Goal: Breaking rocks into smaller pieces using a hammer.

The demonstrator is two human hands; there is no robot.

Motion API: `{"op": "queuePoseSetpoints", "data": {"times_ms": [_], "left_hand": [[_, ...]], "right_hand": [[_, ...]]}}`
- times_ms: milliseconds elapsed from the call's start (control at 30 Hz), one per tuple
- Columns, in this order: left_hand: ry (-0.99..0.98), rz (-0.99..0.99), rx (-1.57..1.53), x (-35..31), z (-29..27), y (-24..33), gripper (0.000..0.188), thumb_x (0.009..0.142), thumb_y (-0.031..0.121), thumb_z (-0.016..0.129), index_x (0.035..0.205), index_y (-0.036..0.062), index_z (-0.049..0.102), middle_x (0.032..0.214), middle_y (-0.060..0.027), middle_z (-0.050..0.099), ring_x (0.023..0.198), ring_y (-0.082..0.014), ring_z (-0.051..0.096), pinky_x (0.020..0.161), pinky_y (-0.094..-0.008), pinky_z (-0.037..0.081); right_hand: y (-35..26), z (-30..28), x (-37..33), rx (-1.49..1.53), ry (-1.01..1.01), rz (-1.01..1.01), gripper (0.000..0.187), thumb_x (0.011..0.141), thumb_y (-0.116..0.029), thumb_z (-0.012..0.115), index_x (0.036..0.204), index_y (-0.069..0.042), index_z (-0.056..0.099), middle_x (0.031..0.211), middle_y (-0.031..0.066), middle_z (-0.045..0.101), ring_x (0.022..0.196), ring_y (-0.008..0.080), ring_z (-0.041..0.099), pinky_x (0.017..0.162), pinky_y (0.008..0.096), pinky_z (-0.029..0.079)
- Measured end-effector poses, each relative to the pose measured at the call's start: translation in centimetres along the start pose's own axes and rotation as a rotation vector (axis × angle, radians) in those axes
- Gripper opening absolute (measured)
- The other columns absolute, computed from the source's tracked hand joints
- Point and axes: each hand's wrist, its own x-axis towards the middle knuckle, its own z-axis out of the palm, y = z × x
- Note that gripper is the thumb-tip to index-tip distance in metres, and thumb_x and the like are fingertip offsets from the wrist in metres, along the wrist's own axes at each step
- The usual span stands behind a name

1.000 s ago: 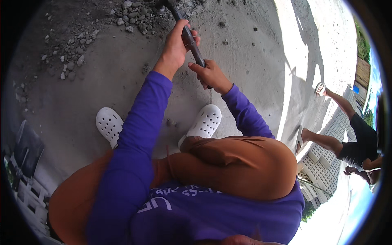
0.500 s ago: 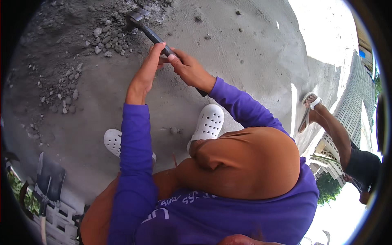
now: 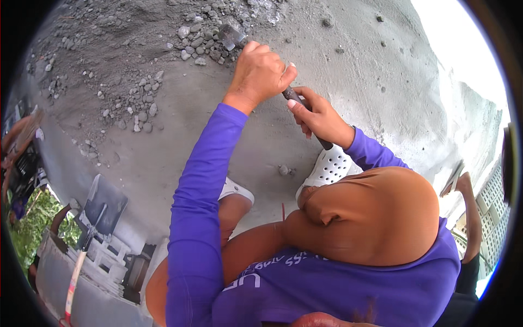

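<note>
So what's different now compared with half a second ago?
The left hand has moved up the dark tool handle toward the metal head and now grips there; before, its hold looked looser, right beside the right hand. The hands are now apart. The view has swung left, showing more of the shovel. The right hand still holds the handle, and the pebbles appear undisturbed.

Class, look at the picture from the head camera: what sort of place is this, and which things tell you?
Probably an outdoor building site or work yard: loose gravel lies on the grey ground, a shovel stands at lower left, and pale perforated blocks show at right.
</note>
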Motion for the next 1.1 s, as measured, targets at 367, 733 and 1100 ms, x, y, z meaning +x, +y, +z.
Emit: {"op": "queuePoseSetpoints", "data": {"times_ms": [367,733,1100], "left_hand": [[-0.096,-0.107,0.101,0.0,-3.2,1.2,0.029,0.073,0.023,0.062,0.049,0.0083,0.055,0.053,-0.0019,0.051,0.058,-0.0203,0.049,0.068,-0.0335,0.038],[0.300,-0.050,0.133,-1.6,-3.4,-0.8,0.027,0.074,0.031,0.056,0.053,0.0146,0.053,0.056,0.0040,0.050,0.064,-0.0159,0.051,0.091,-0.0361,0.032],[0.369,-0.150,0.106,1.7,-6.6,2.3,0.035,0.069,0.032,0.060,0.044,0.0088,0.054,0.052,-0.0005,0.049,0.068,-0.0184,0.051,0.087,-0.0320,0.039]], "right_hand": [[0.6,-0.1,-0.7,-0.389,0.194,-0.162,0.047,0.094,-0.040,0.041,0.078,0.002,0.054,0.053,0.0187,0.049,0.049,0.0345,0.050,0.050,0.0432,0.039],[0.0,3.0,5.0,-0.298,0.181,-0.570,0.036,0.094,-0.031,0.044,0.087,0.003,0.053,0.064,0.0230,0.054,0.056,0.0407,0.051,0.053,0.0424,0.041],[-3.0,1.7,1.9,0.005,-0.019,-0.489,0.042,0.097,-0.040,0.034,0.094,-0.002,0.052,0.055,-0.0015,0.044,0.042,0.0046,0.037,0.037,0.0189,0.028]]}}
